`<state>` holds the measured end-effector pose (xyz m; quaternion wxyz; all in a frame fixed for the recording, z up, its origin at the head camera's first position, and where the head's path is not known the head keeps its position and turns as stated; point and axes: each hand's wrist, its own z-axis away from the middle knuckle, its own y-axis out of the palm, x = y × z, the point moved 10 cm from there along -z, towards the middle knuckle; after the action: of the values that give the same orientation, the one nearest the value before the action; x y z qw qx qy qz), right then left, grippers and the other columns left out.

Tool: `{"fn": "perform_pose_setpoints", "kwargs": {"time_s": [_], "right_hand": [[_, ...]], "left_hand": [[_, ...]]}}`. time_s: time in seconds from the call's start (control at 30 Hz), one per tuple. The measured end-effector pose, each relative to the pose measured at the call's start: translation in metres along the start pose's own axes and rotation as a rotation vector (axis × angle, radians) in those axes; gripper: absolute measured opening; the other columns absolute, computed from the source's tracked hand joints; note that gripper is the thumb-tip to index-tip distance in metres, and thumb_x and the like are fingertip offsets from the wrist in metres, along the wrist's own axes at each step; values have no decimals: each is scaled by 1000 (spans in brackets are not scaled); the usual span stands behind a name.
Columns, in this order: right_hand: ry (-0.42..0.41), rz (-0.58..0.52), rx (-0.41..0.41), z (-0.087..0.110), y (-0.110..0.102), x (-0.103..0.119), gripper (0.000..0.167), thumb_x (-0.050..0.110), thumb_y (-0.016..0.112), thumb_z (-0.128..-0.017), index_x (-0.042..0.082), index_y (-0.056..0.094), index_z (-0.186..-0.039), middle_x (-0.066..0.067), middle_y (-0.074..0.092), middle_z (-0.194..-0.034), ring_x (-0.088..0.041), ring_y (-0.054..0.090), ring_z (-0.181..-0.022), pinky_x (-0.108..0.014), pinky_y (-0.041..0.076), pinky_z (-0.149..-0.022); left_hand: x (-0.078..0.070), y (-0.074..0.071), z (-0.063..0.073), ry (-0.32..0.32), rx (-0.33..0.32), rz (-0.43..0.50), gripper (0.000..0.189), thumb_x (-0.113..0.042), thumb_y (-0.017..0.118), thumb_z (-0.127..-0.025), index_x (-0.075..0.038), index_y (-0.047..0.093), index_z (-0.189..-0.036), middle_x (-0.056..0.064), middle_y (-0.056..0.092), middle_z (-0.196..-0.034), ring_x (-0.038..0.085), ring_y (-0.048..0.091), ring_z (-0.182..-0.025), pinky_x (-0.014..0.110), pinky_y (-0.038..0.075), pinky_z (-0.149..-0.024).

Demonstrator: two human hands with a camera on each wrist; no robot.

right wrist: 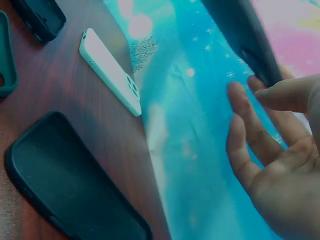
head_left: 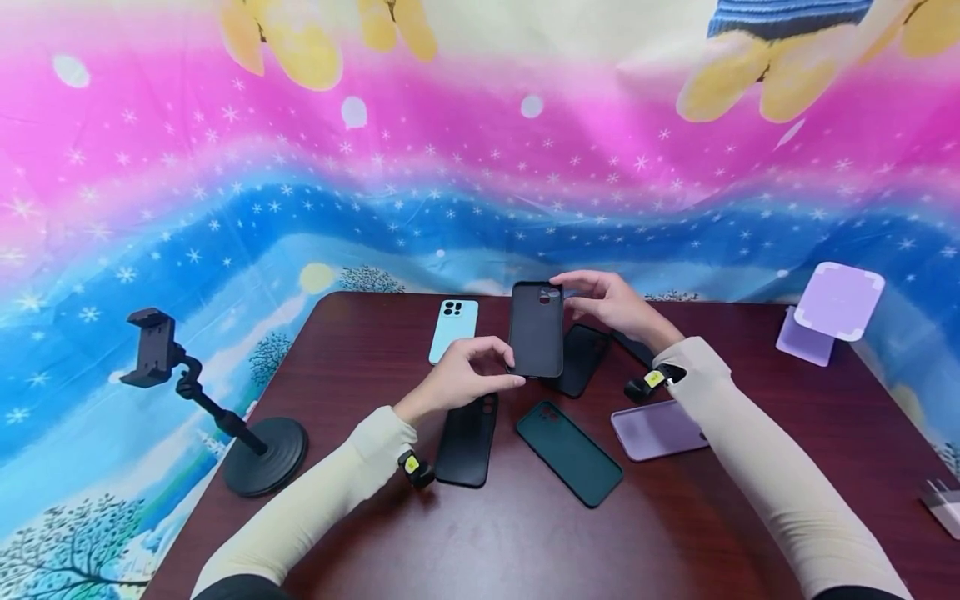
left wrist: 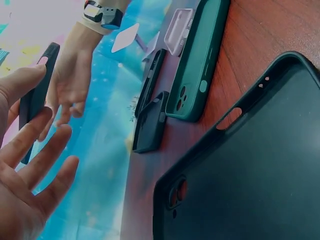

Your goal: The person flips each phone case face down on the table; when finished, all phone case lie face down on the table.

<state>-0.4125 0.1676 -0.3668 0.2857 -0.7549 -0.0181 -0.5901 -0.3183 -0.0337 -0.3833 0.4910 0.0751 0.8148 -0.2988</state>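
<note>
A black phone case (head_left: 537, 333) stands upright above the far part of the table, its hollow inner side toward the head camera. My left hand (head_left: 467, 375) pinches it at the lower left corner between thumb and fingers. At the upper right corner, my right hand (head_left: 618, 307) holds it with thumb and fingertips; the right wrist view has this corner of the case (right wrist: 265, 65) too. Below lie a black case (head_left: 467, 443), a dark green case (head_left: 572, 455) and a lilac case (head_left: 658, 430). Another black case (head_left: 583, 362) is partly hidden behind the held one.
A mint phone case (head_left: 463, 323) lies near the back edge. One more dark case (head_left: 634, 348) shows under the right wrist. A black phone holder (head_left: 262, 454) stands at left, a lilac stand (head_left: 838, 302) at back right. A white plug (head_left: 943, 507) lies at the right edge.
</note>
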Motion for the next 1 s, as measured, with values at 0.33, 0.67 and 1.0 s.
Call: {"fn": "perform_pose_setpoints", "kwargs": {"time_s": [0.33,0.67,1.0], "right_hand": [[-61,-65,-27,-1,5,-8,43,10,65,-102,7,59,-144,-1,72,-121,-11,69,-111,-37,60,-93],[-79,-160,-8,-16,22,-10,39,11,63,-102,6,60,-141,3,73,-117,-14,72,-103,-35,62,-77],[-76,-165,-56,-10,16,-16,33,10,69,-99,9,63,-131,3,71,-109,-14,72,-96,-33,62,-72]], "left_hand": [[-8,2,-2,1,14,42,17,-15,81,-90,-19,68,-101,0,69,-100,20,67,-86,32,53,-74],[-8,-5,6,-30,27,64,16,-15,80,-91,-20,68,-101,3,69,-100,30,65,-86,32,52,-73],[-7,8,0,-55,75,148,14,-15,77,-93,-15,67,-103,6,68,-91,25,60,-61,40,56,-57]]}}
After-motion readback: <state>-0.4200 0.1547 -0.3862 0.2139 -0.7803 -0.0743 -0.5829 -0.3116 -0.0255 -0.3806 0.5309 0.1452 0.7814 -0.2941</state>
